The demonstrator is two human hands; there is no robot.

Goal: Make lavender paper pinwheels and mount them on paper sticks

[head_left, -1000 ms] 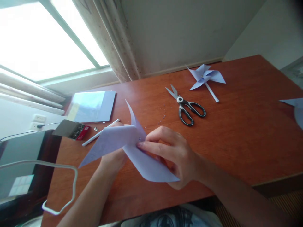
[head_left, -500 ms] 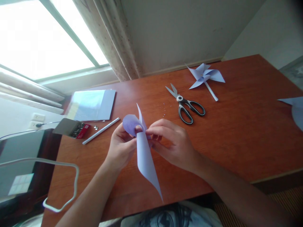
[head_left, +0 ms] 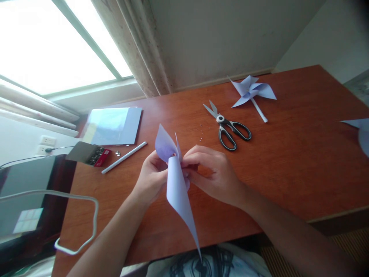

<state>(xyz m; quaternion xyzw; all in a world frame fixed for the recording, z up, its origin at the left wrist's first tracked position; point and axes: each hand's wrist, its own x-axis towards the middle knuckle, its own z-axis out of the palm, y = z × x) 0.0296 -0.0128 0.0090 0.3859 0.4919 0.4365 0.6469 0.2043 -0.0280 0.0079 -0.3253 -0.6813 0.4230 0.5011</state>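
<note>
A lilac paper pinwheel (head_left: pixel 175 188) stands edge-on above the wooden table (head_left: pixel 288 161), held between both hands. My left hand (head_left: pixel 151 179) pinches it from the left, fingers closed at the hub. My right hand (head_left: pixel 213 175) grips the hub from the right, fingers curled and pressed together. One long blade points down toward my lap, and two shorter blades rise above my fingers.
Black-handled scissors (head_left: pixel 229 127) lie open behind my right hand. A finished lilac pinwheel (head_left: pixel 252 92) on a white stick lies at the back. A white stick (head_left: pixel 123 157), an open box of pins (head_left: pixel 88 154), a paper sheet (head_left: pixel 112 125) and tiny pins (head_left: pixel 201 132) lie left and centre.
The pinwheel has turned from lying flat and broad to edge-on between my hands. Both hands closed in on its hub and then shifted slightly.
</note>
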